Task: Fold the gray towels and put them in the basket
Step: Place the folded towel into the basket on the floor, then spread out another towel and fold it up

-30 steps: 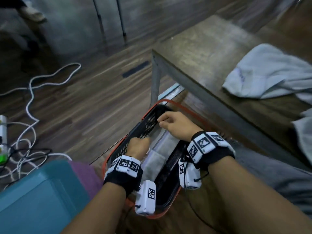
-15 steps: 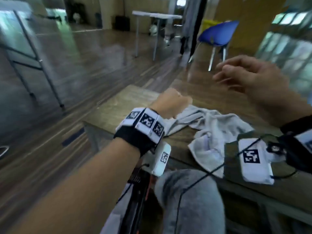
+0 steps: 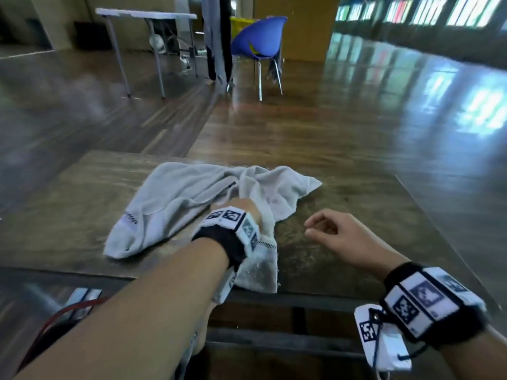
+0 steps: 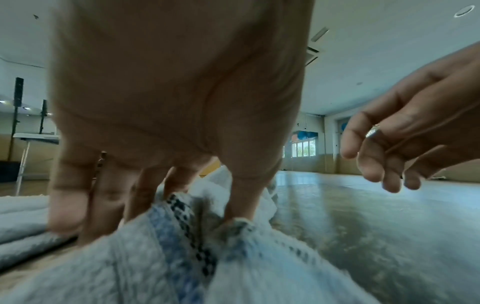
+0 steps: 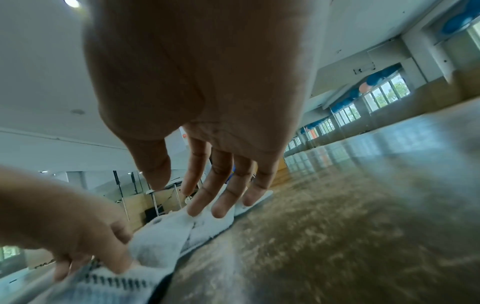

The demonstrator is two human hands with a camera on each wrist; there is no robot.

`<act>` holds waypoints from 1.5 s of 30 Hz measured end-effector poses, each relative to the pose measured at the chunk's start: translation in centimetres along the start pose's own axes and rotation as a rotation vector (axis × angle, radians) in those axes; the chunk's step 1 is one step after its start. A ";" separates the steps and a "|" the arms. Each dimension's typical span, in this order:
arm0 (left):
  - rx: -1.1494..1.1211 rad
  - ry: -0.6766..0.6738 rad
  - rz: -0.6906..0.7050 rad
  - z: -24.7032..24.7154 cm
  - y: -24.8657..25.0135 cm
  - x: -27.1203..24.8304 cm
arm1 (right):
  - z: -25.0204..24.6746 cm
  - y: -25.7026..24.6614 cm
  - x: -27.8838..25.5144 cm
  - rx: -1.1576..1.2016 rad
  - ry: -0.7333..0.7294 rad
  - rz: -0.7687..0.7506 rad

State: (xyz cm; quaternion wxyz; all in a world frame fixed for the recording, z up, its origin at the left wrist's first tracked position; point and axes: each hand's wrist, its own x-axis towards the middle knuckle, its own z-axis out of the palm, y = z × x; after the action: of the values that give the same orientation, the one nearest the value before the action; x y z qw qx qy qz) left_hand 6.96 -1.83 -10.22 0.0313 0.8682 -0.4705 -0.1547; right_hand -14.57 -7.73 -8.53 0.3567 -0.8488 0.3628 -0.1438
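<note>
Left hand (image 3: 248, 208): down on the towel (image 3: 175, 198), thumb and fingers (image 4: 106, 197) bunching up a fold of cloth near its striped edge, so it was gripping it. The left wrist view showed the pinch pretty clearly.
Right hand (image 3: 338, 237): hovered just above the table (image 3: 343, 215) to the right of the towel, holding nothing, fingers loosely curled in the head view and hanging fairly straight in its own wrist view.
Towel: gray, crumpled, spread across the middle of the table, one corner drooping over the near edge right under the left wrist. It wasn't folded.
Writing: there was a dark stitched band (image 3: 131, 216) on the towel's near-left corner, and a similar dashed band by the left thumb in the wrist views. Couldn't read either as words, honestly. The wrist bands (image 3: 428, 297) had black-and-white square marker patterns, no readable text.
Basket: only a sliver of red rim (image 3: 59, 314) showed at the lower left, below the table edge. Couldn't see what was in it.
Table: dark, worn wood top with a metal frame.
Background: blue chair (image 3: 259, 41) and a white folding table (image 3: 145, 13) far back on the shiny wood floor.
</note>
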 end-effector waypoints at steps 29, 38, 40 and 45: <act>-0.596 0.119 0.871 -4.7 12.4 -2.6 | -8.5 3.0 -0.4 0.280 0.261 -0.340; -0.396 0.673 0.536 -5.6 8.9 -1.9 | -9.4 4.4 -0.4 -0.096 0.272 -0.161; -0.417 0.742 0.446 -6.1 7.8 -1.7 | -9.6 4.4 -0.5 -0.135 0.255 -0.166; -0.485 0.803 0.242 -6.9 5.4 -1.6 | -10.7 4.1 -0.7 -0.181 0.539 -0.201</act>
State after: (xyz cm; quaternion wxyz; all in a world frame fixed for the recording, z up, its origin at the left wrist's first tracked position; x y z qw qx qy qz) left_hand 3.87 -4.12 -2.21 0.4296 0.7660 -0.4692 0.0924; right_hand -22.52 -14.55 -3.93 0.1543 -0.8401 0.3697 -0.3656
